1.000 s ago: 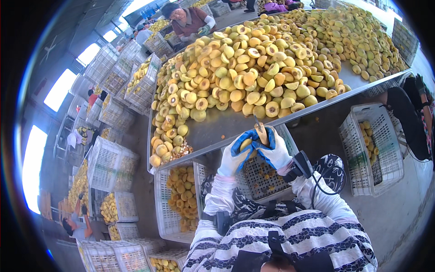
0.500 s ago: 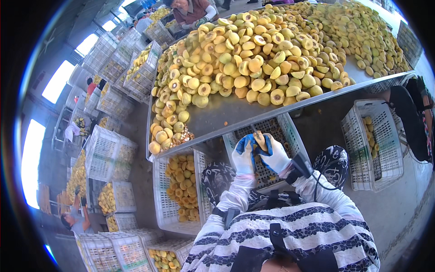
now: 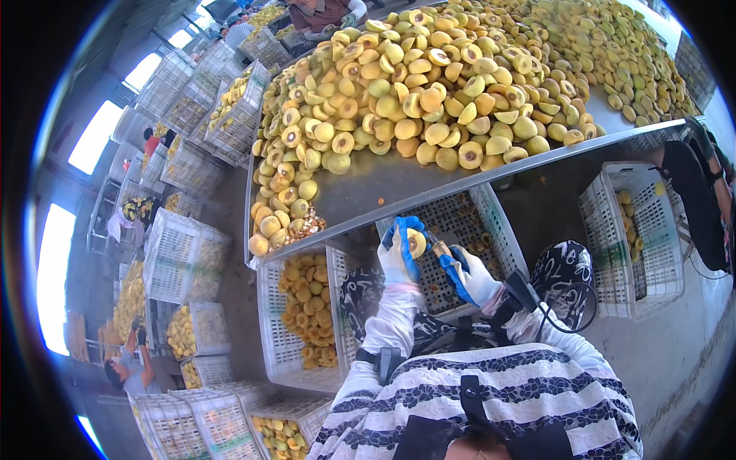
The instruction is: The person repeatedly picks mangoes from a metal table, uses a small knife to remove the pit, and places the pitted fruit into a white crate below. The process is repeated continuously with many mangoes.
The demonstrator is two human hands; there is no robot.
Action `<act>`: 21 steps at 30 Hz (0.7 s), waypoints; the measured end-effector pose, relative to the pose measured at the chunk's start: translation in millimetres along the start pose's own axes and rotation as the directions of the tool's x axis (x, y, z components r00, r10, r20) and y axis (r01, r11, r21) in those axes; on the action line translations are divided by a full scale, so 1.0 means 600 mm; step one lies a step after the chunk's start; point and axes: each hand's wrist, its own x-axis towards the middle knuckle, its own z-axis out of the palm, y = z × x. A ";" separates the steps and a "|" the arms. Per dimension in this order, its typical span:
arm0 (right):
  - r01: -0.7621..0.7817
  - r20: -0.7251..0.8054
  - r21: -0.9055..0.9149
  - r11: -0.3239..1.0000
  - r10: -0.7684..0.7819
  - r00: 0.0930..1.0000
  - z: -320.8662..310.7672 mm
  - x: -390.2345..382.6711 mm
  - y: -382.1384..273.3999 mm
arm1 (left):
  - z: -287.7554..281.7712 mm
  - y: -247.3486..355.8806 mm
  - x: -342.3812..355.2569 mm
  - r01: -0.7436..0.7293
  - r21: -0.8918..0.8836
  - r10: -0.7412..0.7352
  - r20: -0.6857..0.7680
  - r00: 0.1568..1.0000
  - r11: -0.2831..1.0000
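My left hand, in a white glove with blue coating, is closed around a yellow peach half whose cut face shows. Just right of it, my right hand, gloved the same way, grips a small hand tool. The tool's tan end points at the peach half, with a small gap between them; its exact kind is unclear. Both hands are above a plastic crate with a few fruit pieces at its bottom. Beyond them, a large heap of peach halves covers much of a metal table.
The table's raised edge runs just past my hands. Pit scraps lie at its left corner. A white crate of peach halves stands left of my knees, another crate at right. Stacked crates fill the left. A co-worker stands across the table.
My hands have moved apart from being pressed together. The left turned, so the peach half's cut face now shows; the right drew slightly right and down with the tool.
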 end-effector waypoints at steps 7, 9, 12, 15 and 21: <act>0.017 -0.005 -0.172 0.985 -0.018 1.000 0.008 -0.002 0.018 | 0.001 -0.027 -0.010 -0.168 0.095 0.165 0.033 0.986 0.981; 0.084 -0.033 -0.251 0.964 -0.096 0.995 0.015 0.001 0.022 | -0.001 -0.028 -0.014 -0.156 0.092 0.151 0.055 0.987 0.983; 0.077 -0.109 -0.488 0.870 -0.148 0.983 0.030 -0.002 0.023 | -0.004 -0.030 -0.019 -0.240 0.299 0.234 0.057 0.971 0.924; 0.088 -0.105 -0.551 0.830 -0.173 0.979 0.039 -0.008 0.019 | -0.005 -0.038 -0.020 -0.360 0.461 0.356 0.099 0.929 0.811; 0.033 -0.008 -0.646 0.763 -0.050 0.999 0.041 -0.009 0.014 | -0.002 -0.040 -0.026 -0.200 0.425 0.211 0.022 0.977 0.883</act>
